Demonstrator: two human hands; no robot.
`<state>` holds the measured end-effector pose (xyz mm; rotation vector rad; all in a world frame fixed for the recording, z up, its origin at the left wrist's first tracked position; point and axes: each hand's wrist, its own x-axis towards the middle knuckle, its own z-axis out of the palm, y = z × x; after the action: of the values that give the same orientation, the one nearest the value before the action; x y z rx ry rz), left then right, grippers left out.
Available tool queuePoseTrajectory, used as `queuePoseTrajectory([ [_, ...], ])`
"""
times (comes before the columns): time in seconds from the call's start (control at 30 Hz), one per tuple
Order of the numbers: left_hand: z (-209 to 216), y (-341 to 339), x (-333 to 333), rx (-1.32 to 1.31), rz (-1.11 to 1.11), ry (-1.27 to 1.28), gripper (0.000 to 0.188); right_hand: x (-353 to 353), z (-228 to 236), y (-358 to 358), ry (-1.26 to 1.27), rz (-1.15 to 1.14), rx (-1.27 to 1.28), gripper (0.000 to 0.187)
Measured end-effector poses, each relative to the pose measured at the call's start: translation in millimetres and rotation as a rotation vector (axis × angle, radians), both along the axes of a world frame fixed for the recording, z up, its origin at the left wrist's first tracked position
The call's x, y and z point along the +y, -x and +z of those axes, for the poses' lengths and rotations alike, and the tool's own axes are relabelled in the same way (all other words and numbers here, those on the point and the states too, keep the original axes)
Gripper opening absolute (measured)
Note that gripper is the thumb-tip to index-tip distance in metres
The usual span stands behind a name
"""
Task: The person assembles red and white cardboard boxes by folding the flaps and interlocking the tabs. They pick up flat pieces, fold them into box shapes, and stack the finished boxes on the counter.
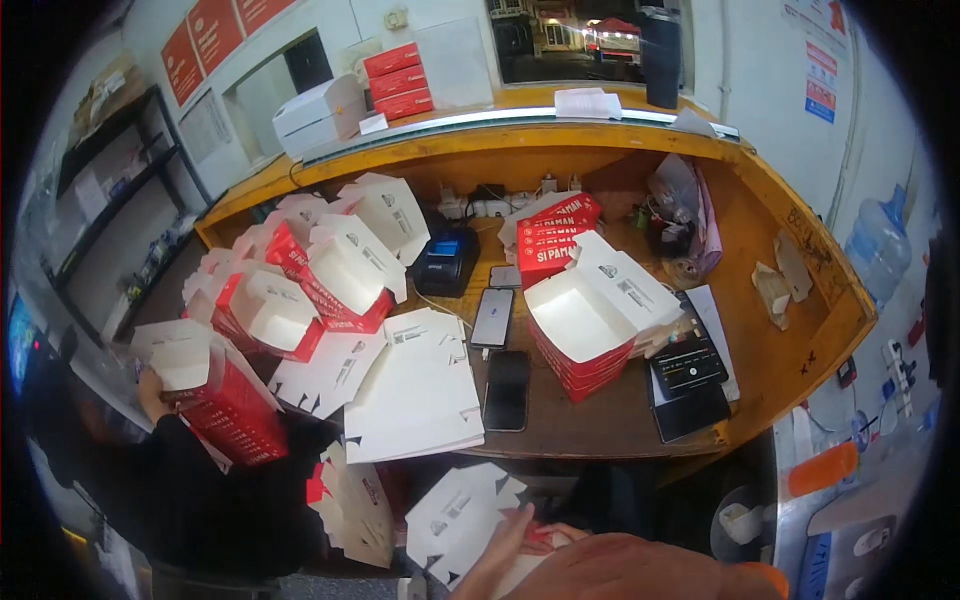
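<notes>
At the lower edge, my left hand (508, 545) grips a partly folded food carton (462, 515), white with a small dark print on its lid flap. My right hand (562, 537) is closed on the carton's red side, close by my left; its fingers are partly hidden. The carton is held in front of the desk's near edge. Just left of it stands another open carton (360, 505) with a red corner. Flat white carton blanks (415, 385) lie stacked on the desk beyond my hands.
A co-worker's hand (152, 395) holds a tall stack of red cartons (225, 415) at the left. More open cartons (345, 265) crowd the desk, another stack (580, 315) stands right of the phones (506, 390). A black tablet (690, 365) lies farther right, a receipt printer (445, 262) behind.
</notes>
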<state>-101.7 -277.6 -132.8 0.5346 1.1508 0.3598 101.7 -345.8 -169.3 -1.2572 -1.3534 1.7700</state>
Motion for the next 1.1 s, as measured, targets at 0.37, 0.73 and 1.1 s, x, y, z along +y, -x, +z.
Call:
queuePoseTrajectory([
  [0.37,-45.9,6.8,19.3,-0.258,0.143,-0.150,0.023,20.8,16.7,-30.5,-0.195,-0.486,-0.199,0.024],
  [0.73,-38.8,5.0,8.0,-0.196,0.159,-0.287,0.030,62.3,18.2,5.4,-0.454,0.005,-0.612,0.027],
  [1.1,78.3,83.4,33.3,-0.096,-1.023,-1.128,0.073,126.8,-45.1,-25.0,0.485,-0.350,0.205,0.047],
])
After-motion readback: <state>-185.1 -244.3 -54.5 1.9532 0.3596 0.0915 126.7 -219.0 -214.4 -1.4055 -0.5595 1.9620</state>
